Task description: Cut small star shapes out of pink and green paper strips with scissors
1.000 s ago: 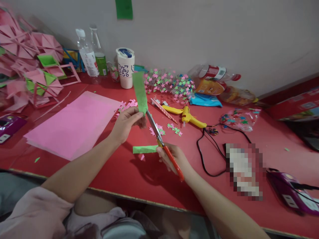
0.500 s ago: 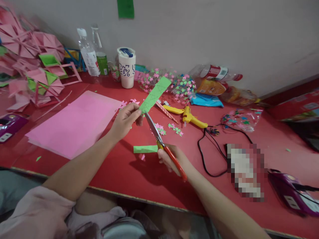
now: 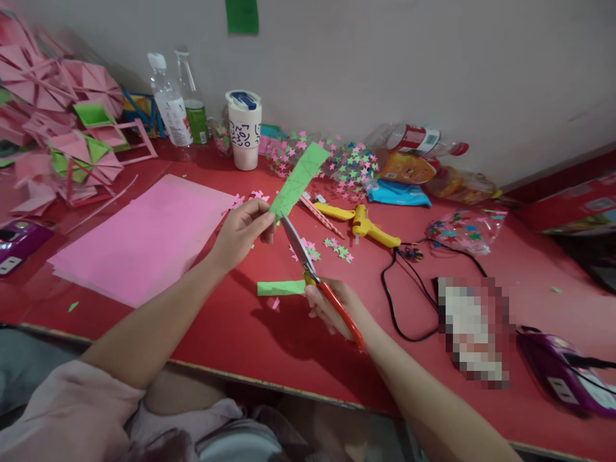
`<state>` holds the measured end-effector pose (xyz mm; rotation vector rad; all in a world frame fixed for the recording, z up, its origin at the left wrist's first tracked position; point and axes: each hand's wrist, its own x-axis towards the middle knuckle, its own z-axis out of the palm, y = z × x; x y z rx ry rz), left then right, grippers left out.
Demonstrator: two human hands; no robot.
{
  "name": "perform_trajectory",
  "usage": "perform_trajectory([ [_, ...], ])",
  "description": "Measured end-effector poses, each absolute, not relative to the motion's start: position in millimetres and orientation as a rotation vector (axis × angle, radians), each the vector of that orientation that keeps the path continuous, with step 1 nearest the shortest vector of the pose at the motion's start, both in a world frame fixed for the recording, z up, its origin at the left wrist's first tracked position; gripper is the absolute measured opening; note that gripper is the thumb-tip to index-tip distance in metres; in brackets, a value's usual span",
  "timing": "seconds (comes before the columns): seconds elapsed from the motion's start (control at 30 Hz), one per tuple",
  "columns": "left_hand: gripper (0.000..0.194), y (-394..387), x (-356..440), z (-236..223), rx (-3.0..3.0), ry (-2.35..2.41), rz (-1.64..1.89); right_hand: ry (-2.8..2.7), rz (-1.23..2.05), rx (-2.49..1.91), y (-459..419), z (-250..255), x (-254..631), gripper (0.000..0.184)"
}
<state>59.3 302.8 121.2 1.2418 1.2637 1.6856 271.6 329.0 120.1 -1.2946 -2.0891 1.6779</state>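
A green paper strip (image 3: 303, 176) with faint pencil lines is pinched at its lower end by my left hand (image 3: 245, 234). My right hand (image 3: 337, 311) is closed around the handles of red-handled scissors (image 3: 299, 247). The blade tips meet the strip's lower edge close to my left fingertips; whether they are cutting into it I cannot tell. A second green paper strip (image 3: 280, 288) lies on the red table (image 3: 231, 340), partly behind my right hand. Small pink and green paper stars (image 3: 338, 249) are scattered beyond the scissors.
Pink paper sheets (image 3: 144, 237) lie at left, below pink paper constructions (image 3: 62, 96). Bottles (image 3: 171, 106) and a white cup (image 3: 245, 138) stand along the wall. A yellow glue gun (image 3: 375, 230) with a black cable and a bag of stars (image 3: 466, 231) lie at right.
The strip has tilted slightly more upright in my left hand. My right hand and the scissor handles have shifted a little to the right.
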Motion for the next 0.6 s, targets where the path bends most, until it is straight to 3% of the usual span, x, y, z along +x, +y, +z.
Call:
perform_trajectory([
  [0.27,0.015,304.6,68.4,115.0,1.033,1.073,1.729,-2.123,1.612,-1.271,328.1,117.2,270.6,0.045],
  [0.6,0.018,303.1,64.2,120.3,1.22,1.292,1.766,-2.199,1.7,-1.153,331.0,119.0,274.0,0.043],
])
